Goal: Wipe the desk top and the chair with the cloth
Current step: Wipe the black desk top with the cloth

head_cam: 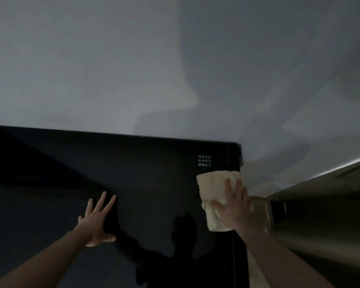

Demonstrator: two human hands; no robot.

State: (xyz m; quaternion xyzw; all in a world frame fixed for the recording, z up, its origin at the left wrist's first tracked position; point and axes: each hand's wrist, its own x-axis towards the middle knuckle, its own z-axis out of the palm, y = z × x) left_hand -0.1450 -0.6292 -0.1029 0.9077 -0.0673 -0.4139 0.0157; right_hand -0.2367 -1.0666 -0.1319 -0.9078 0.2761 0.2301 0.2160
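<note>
Hands (98,221) on dark desk top (154,183), cloth (214,190), wall (133,69) seemingly grey

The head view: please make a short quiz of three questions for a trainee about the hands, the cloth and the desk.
1. True or false: the left hand presses the cloth.
2. Which part of the dark desk top is the cloth on? A) left side B) middle C) right edge, near the far corner
3. Fill in: just beyond the cloth, the desk top bears a small ____ with white characters.

Key
1. False: the right hand lies flat on the cloth; the left hand rests bare on the desk, fingers spread.
2. C
3. label
</note>
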